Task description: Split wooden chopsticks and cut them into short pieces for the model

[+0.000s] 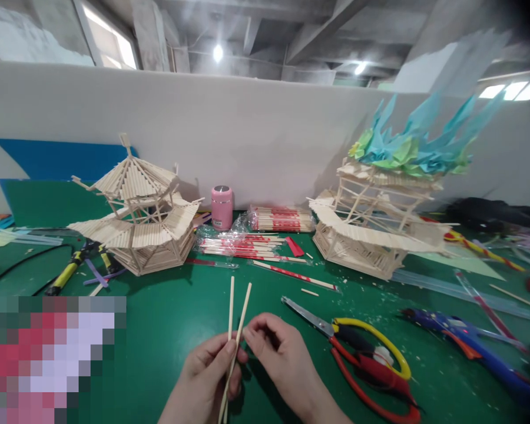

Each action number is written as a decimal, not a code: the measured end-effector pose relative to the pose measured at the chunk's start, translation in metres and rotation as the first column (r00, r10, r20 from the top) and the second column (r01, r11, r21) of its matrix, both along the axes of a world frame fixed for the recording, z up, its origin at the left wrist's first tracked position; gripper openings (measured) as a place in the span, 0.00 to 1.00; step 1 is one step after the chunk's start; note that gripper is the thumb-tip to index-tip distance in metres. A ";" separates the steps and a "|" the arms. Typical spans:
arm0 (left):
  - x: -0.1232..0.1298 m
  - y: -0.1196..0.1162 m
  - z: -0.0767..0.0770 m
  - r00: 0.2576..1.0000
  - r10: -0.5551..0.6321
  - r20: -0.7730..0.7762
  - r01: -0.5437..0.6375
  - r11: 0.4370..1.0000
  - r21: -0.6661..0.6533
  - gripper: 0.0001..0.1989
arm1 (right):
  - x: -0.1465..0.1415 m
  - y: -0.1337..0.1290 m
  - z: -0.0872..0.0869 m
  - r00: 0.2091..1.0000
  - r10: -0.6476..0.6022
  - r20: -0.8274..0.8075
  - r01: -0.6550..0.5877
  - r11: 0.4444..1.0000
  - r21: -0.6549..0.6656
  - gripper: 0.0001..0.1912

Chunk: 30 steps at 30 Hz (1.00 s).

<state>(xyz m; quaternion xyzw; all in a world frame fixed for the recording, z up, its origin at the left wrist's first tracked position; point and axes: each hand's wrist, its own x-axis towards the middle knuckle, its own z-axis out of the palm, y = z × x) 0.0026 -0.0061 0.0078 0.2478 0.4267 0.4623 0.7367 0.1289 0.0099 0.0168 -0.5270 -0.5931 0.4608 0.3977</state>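
Left hand [209,368]: thumb and fingers closed on two bare wooden sticks [231,303], upper tips splayed beyond the grip. Right hand [280,350]: fingers curled just beside the sticks; cannot tell if they touch or hold anything. Green tabletop [159,330]. Right of the fingers: scissors [329,331], then blue glue gun [461,337]. Beyond the fingers: red-wrapped sticks [247,246], one stick-built pavilion [136,238] ahead-left, another pavilion [360,231] ahead-right.

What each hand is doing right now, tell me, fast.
Left hand: closed, holding two wooden sticks.
Right hand: curled, close beside the sticks; whether it grips anything cannot be told.
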 end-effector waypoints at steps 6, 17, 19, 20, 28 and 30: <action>0.004 -0.007 -0.007 0.984 -0.162 0.074 0.164 0.986 -0.028 0.14 | 0.004 0.001 0.001 0.998 0.067 -0.001 -0.067 0.994 0.084 0.17; 0.003 -0.006 -0.028 0.950 -0.291 0.109 0.295 0.955 -0.020 0.16 | 0.006 -0.001 -0.001 0.998 0.068 -0.001 -0.068 0.996 0.055 0.16; 0.003 -0.007 -0.030 0.948 -0.297 0.110 0.301 0.953 -0.020 0.16 | 0.006 -0.001 -0.001 0.997 0.071 0.003 -0.071 0.996 0.063 0.16; 0.003 -0.007 -0.031 0.948 -0.298 0.111 0.303 0.953 -0.022 0.16 | 0.006 -0.001 -0.001 0.997 0.073 0.009 -0.073 0.995 0.067 0.16; 0.006 -0.007 -0.033 0.953 -0.274 0.132 0.281 0.959 -0.037 0.17 | 0.006 -0.001 0.000 0.997 0.071 0.038 -0.074 0.994 0.075 0.18; 0.007 -0.008 -0.032 0.953 -0.272 0.135 0.280 0.959 -0.042 0.17 | 0.006 -0.001 0.000 0.997 0.065 0.052 -0.069 0.995 0.079 0.19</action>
